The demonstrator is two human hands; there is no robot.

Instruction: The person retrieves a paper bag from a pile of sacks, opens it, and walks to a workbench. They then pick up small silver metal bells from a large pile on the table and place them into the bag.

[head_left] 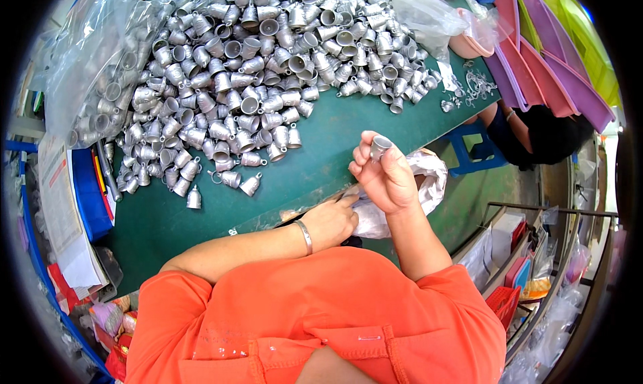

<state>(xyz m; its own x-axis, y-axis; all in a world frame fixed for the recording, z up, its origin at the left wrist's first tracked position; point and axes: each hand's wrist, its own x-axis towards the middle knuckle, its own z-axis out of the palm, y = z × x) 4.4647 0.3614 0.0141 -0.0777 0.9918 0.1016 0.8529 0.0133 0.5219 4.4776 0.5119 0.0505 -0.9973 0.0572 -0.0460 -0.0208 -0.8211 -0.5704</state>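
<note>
A small silver-grey metal bell (380, 145) is pinched between the thumb and fingers of my right hand (385, 180), raised near the table's front edge with the bell's open mouth tilted up. My left hand (329, 223), with a bangle on the wrist, lies low at the table edge beside a white sack (429, 176). Its fingers stretch toward the sack, and some fingertips are hidden. A large heap of similar metal bells (231, 83) covers the far and left part of the green table (321, 149). One loose bell (193, 198) stands at the heap's near edge.
Clear plastic bags (94, 56) lie over the heap's left side. Pink and purple trays (529, 69) lean at the far right, near small metal bits (477, 86). A person (542, 133) bends beside a blue stool (472, 149). A blue file box (90, 190) stands left.
</note>
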